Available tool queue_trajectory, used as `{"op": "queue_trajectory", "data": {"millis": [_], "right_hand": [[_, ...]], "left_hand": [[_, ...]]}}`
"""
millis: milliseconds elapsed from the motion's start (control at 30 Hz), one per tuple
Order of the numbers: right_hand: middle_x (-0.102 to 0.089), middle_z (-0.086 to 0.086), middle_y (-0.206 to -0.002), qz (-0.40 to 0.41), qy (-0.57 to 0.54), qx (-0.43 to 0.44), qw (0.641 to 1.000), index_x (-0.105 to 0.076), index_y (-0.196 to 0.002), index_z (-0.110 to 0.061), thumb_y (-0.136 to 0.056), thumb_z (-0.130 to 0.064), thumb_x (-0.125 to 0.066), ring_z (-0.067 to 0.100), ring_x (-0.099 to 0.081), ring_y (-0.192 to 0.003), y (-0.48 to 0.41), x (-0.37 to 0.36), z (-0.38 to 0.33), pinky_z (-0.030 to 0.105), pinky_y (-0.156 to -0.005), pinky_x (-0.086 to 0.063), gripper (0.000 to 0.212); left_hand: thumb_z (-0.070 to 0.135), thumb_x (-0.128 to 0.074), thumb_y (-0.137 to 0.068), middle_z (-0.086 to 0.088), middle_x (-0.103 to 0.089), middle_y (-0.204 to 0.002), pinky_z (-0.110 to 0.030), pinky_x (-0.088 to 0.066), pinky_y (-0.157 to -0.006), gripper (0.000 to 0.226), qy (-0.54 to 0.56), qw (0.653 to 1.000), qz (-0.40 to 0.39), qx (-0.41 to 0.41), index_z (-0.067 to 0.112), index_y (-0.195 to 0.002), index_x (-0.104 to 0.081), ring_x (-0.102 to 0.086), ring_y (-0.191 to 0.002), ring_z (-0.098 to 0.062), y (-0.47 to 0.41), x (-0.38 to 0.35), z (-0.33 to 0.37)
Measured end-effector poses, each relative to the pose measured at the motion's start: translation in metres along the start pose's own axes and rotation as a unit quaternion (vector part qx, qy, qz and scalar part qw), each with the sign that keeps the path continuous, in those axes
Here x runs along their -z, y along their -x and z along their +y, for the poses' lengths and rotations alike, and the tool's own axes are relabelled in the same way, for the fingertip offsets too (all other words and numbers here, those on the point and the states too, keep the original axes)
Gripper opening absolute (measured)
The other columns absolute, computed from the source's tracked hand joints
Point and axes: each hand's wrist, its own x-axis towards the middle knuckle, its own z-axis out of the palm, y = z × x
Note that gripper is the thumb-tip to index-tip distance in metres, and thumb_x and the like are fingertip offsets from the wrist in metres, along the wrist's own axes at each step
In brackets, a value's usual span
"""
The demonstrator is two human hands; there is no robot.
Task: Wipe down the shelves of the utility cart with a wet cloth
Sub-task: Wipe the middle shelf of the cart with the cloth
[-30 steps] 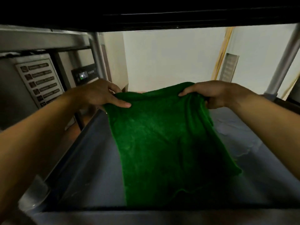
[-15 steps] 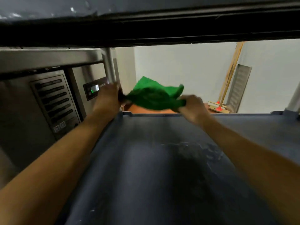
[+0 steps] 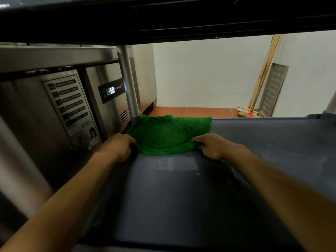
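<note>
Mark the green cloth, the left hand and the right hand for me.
green cloth [image 3: 169, 135], head view, middle of the spread fabric.
left hand [image 3: 118, 147], head view, back of the hand.
right hand [image 3: 212, 145], head view, back of the hand.

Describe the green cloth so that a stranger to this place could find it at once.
Start at the grey cart shelf filling the lower view. At its far left corner, beside the metal post, lies the green cloth, its near edge gripped by the left hand and the right hand. Nothing else on the shelf is green.
</note>
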Motion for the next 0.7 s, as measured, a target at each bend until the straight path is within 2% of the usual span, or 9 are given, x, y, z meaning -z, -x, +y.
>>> {"op": "queue_trajectory", "data": {"millis": [433, 700], "right_hand": [[-0.039, 0.011, -0.155, -0.013, -0.017, -0.033, 0.999, -0.044, -0.147, -0.021, -0.102, -0.012, -0.042, 0.031, -0.035, -0.142, 0.041, 0.003, 0.001, 0.037, -0.116, -0.027, 0.046], [-0.040, 0.009, -0.155, -0.028, -0.022, -0.034, 0.999, -0.043, -0.147, -0.024, -0.104, -0.018, -0.043, 0.031, -0.036, -0.141, 0.079, 0.004, -0.003, 0.041, -0.114, -0.031, 0.044]], "left_hand": [[0.023, -0.058, -0.095, -0.005, -0.069, -0.117, -0.040, -0.050, -0.097, 0.026, -0.004, 1.000, -0.015, -0.019, 0.025, -0.118, -0.070, -0.062, -0.108, -0.025, 0.038, 0.002, 0.016], [0.022, -0.057, -0.095, -0.005, -0.069, -0.118, -0.044, -0.051, -0.099, 0.029, -0.018, 0.999, -0.023, -0.023, 0.027, -0.122, -0.068, -0.064, -0.107, -0.024, 0.071, 0.000, 0.022]]}}
